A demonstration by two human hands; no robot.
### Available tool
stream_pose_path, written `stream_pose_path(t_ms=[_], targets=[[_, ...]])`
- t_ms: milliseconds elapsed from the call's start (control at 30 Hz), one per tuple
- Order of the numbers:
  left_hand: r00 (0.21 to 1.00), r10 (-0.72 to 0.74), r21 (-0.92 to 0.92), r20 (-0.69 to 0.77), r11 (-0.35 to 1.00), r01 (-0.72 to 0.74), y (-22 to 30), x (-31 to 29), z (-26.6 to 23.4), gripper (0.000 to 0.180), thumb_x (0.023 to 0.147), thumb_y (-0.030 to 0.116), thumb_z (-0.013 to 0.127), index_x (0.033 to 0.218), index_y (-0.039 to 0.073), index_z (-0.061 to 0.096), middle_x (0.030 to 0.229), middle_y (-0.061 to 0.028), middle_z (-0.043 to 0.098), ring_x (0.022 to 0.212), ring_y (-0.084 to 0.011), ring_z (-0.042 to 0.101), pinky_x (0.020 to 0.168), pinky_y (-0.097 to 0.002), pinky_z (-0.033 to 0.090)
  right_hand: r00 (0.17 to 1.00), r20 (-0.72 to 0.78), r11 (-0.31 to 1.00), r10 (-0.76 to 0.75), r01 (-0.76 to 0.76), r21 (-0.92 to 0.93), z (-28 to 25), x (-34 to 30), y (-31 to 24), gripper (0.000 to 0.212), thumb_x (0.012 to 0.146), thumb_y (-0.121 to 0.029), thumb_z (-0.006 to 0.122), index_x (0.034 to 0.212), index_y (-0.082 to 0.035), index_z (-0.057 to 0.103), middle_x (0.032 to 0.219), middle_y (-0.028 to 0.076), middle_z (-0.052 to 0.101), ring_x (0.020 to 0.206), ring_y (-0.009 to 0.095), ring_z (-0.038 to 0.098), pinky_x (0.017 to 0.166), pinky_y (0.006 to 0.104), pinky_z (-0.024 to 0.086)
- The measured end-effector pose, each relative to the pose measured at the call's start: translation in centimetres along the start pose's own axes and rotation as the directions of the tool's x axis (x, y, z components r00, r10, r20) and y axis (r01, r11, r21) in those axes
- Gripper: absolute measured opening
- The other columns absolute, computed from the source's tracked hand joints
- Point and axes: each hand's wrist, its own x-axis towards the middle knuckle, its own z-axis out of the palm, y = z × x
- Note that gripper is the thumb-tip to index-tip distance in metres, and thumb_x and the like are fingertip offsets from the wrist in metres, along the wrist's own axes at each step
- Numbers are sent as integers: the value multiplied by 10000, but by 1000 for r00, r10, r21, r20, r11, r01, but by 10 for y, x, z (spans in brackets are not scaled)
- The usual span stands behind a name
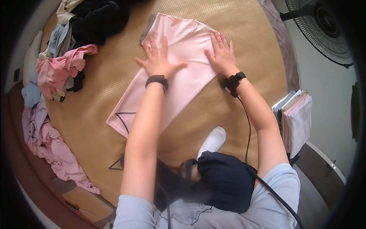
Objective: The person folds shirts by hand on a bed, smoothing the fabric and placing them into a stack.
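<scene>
A pale pink garment lies flat on the tan woven mat, stretched slantwise from the far middle toward the near left. It looks folded lengthwise, with a grey strip along its far left edge; what kind of garment it is I cannot tell. My left hand presses flat on its upper part, fingers spread. At the garment's far right edge rests my right hand, palm down, its fingers straight and the thumb apart. Small creases run across the cloth between both hands. Neither hand grips anything.
Loose clothes, among them a black piece and a pink one, lie heaped at the far left. A crumpled pink cloth edges the left side. On the right stand a folded clothes stack and a fan. A cable trails along my right arm.
</scene>
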Motion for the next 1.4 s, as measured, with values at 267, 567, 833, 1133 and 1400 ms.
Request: stream_pose_path(t_ms=[267,567,833,1133,1400], targets=[[904,427,-80,-35,900,-429,-18,-29,-58,890,637,552,648,1364,251,231,1422,-158,132,1316,-353,79,948,-670,126,1000,2,998,-3,3,-58,4,2,2,637,879,-480,274,1369,-86,176,1439,80,133,1333,211,96,1063,477,70],[810,529,99,253,819,-565,-127,-99,-35,862,669,516,622,1362,185,231,1412,-134,182,1297,-312,181,989,-588,189,974,-220,999,-52,47,-28,-5,-34,-47,598,878,-398,385,1329,-25,263,1399,150,227,1296,283,217,1044,464,174],[850,507,126,146,842,-524,-172,-104,-5,830,711,549,551,1362,145,232,1427,-70,178,1288,-312,211,1015,-550,152,998,-56,999,36,-34,34,10,-45,-48,629,872,-412,366,1346,-26,220,1421,137,173,1320,248,159,1060,453,116],[827,561,55,-29,827,-559,-187,-105,17,780,710,537,562,1348,191,277,1425,-55,193,1264,-296,263,1005,-568,149,966,-198,985,-168,171,-5,4,-41,-104,584,850,-367,456,1302,-27,315,1369,149,291,1276,284,264,1018,498,202],[893,439,32,-96,898,-438,-193,-107,21,747,729,538,537,1345,193,292,1402,-92,246,1274,-288,249,1015,-560,115,933,-205,943,-295,319,97,11,6,-147,559,855,-352,466,1304,-52,323,1356,140,321,1258,283,299,1005,461,256]])
